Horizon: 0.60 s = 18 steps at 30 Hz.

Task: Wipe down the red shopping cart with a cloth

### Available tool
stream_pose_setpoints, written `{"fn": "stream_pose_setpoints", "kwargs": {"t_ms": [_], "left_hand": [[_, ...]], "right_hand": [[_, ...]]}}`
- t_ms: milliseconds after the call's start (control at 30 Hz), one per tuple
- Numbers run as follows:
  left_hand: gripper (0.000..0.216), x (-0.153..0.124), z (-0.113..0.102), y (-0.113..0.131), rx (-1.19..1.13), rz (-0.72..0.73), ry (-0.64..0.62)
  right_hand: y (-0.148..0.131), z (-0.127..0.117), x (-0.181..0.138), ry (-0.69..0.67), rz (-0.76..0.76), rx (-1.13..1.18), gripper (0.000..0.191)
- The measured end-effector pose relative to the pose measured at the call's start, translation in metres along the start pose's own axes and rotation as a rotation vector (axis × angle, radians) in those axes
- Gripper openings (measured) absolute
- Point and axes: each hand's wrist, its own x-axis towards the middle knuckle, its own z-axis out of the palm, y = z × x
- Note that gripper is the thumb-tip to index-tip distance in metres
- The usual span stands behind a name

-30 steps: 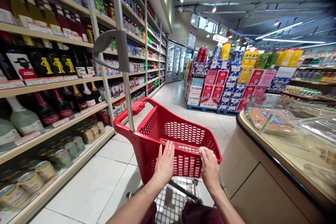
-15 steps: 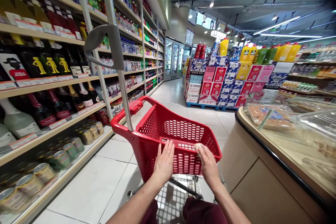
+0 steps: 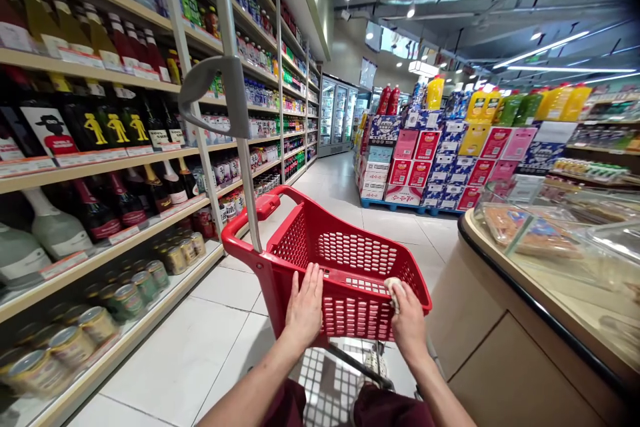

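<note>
A red plastic shopping cart (image 3: 280,283) with a perforated basket stands right in front of me, nothing lying inside it. My left hand (image 3: 305,307) rests flat against the near side of the basket, its fingers stretched out over the rim. Farther right on the same rim, my right hand (image 3: 410,320) is closed around a small whitish cloth (image 3: 394,285), pressed to the edge near the basket's right corner. From the cart's left end rises a metal pole (image 3: 249,187) carrying a grey loop grip (image 3: 239,97).
Shelves (image 3: 135,163) of bottles and cans line the left. Stacked drink cartons (image 3: 400,170) on a blue pallet (image 3: 383,203) stand ahead. A rounded counter (image 3: 480,280) with packaged food under clear covers is close on the right. Glass-door coolers (image 3: 335,110) are at the back.
My left hand has slid slightly left along the basket rim. The right hand stays near the right corner, more of the cloth showing. The view has turned a little left.
</note>
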Motion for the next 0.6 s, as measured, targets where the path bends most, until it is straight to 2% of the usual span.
{"fn": "stream_pose_setpoints", "kwargs": {"t_ms": [67, 167, 200, 267, 400, 467, 600], "left_hand": [[0.062, 0.0, -0.001, -0.002, -0.001, 0.001, -0.003], [0.064, -0.002, -0.002, -0.004, 0.009, 0.018, 0.011], [0.065, -0.002, -0.002, -0.005, 0.012, 0.03, 0.02], [0.066, -0.004, -0.003, -0.007, 0.011, 0.041, 0.036], [0.062, -0.007, -0.001, -0.008, -0.013, 0.04, 0.041], [0.06, -0.007, -0.001, -0.007, -0.013, 0.051, 0.039], [0.061, -0.007, -0.009, -0.019, 0.022, 0.045, 0.055]], "right_hand": [[-0.025, 0.006, 0.0, -0.027, -0.065, 0.034, 0.06], [-0.064, 0.015, 0.001, -0.109, -0.241, 0.14, 0.065], [-0.068, 0.016, 0.001, -0.129, -0.275, 0.161, 0.065], [-0.058, 0.014, 0.002, -0.129, -0.275, 0.151, 0.063], [-0.025, 0.006, 0.002, -0.017, -0.09, 0.027, 0.059], [-0.038, 0.009, 0.001, -0.018, -0.092, 0.048, 0.059], [-0.087, 0.018, 0.001, -0.155, -0.311, 0.212, 0.071]]}}
